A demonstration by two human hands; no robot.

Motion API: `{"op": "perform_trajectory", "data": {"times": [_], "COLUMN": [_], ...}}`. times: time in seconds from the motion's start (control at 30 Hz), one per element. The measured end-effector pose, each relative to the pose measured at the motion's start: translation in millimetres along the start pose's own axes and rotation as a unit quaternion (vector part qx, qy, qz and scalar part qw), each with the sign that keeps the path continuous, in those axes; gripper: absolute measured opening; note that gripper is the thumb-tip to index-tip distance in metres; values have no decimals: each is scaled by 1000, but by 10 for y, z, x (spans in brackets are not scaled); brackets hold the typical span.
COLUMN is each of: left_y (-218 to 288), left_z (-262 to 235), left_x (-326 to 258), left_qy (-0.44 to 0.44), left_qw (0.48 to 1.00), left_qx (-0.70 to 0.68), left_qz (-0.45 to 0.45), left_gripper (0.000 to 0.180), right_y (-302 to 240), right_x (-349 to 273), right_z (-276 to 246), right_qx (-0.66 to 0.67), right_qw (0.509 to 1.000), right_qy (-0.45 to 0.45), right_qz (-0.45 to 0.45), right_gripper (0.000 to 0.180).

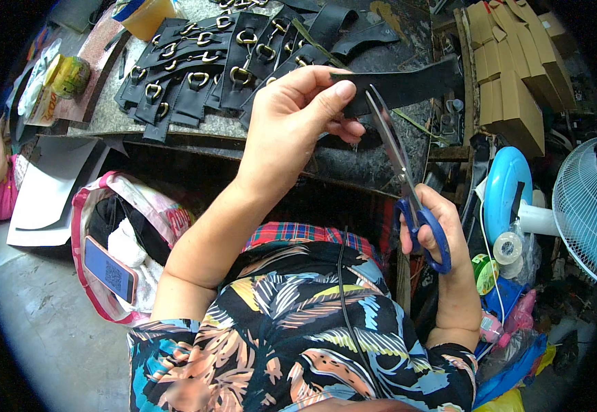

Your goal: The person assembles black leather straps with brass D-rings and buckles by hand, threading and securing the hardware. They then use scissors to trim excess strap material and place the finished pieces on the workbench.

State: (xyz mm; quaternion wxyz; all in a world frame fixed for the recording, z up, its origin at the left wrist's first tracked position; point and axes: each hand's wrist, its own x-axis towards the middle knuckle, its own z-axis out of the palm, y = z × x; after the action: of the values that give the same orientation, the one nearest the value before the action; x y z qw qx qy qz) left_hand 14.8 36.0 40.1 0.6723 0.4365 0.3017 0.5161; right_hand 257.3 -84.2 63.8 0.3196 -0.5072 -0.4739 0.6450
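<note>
A wide black strap (415,84) is pinched at its left end between the thumb and fingers of my left hand (305,110). It stretches rightward above the worktable. My right hand (435,223) has its fingers through the loops of blue-handled scissors (403,161). Their blades point up and to the left, with the tips at the strap's lower edge close to my left fingers. Whether the blades touch the strap I cannot tell. Beyond my left hand lie many black straps with metal rings (202,65), heaped in overlapping rows.
The worktable (123,117) has a dark front edge. Cardboard boxes (518,89) are stacked at the right, above a blue and white fan (580,206). A pink-edged bag (82,240) with a phone (111,269) sits at the left. A yellow tape roll (72,77) lies far left.
</note>
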Motion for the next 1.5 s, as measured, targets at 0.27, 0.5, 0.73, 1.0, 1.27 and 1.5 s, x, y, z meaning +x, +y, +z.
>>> {"op": "perform_trajectory", "data": {"times": [0.27,0.5,0.73,1.0,1.27,1.5], "left_y": [-1,20,8,-49,-2,83], "left_z": [-77,-10,4,23,-43,19], "left_x": [71,23,-5,-9,10,-24], "left_qy": [-37,-21,-16,-14,-10,-159], "left_qw": [988,996,999,999,990,969], "left_qx": [-119,-71,-26,-26,-119,48], "left_qz": [-92,-54,-45,-24,-79,-184], "left_gripper": [17,17,17,14,10,18], "right_y": [10,26,35,85,-280,-525], "right_x": [-32,-41,-56,-20,-116,175], "right_z": [36,103,123,81,-299,-216], "right_qx": [-24,-55,-79,-101,12,-113], "right_qw": [999,997,995,989,1000,920], "right_qy": [25,57,62,107,0,250], "right_qz": [4,6,-2,15,-21,-279], "right_gripper": [46,34,30,29,51,46]}}
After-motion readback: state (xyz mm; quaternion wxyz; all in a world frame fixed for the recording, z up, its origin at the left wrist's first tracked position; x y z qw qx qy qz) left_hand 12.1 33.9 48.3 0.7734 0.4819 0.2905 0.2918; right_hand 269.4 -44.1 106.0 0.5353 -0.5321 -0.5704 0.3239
